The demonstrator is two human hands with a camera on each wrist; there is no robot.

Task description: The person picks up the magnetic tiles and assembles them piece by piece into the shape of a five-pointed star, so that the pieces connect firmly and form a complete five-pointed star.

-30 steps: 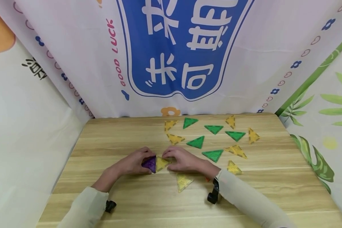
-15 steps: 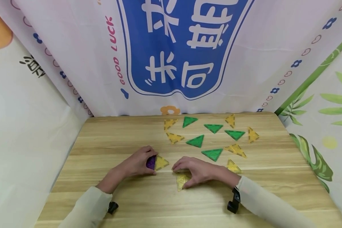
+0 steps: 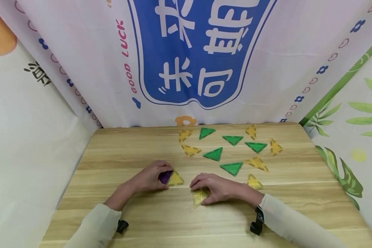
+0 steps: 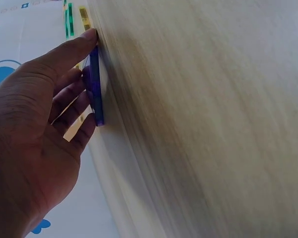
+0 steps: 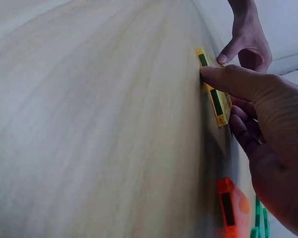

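Resting at the near middle of the wooden desk [image 3: 117, 155], the left hand [image 3: 150, 179] grips a purple triangular tile [image 3: 165, 176]; the left wrist view shows the thumb along the tile's upper edge and the fingers curled round its far face, the tile standing on edge against the desk surface. A yellow triangular tile [image 3: 175, 179] sits touching the purple one on its right side, the two joined along one edge.

The right hand [image 3: 218, 188] lies just to the right, a small gap between the two hands. It pinches a second yellow triangular tile [image 3: 199, 197], which lies at the near side of the hand; the right wrist view shows the thumb tip on the tile's edge and the fingers curled behind it. Whether this tile is flat or lifted at one edge cannot be told from the head view. An orange tile [image 5: 229, 207] lies just beside the right hand, under the palm side, seen only in the right wrist view.

Farther back on the right half of the desk, loose triangular tiles are scattered well apart from the hands: five green [image 3: 231, 168] and several yellow [image 3: 190, 150], all lying flat. A printed cloth backdrop [image 3: 192, 58] with a blue panel hangs behind the desk.
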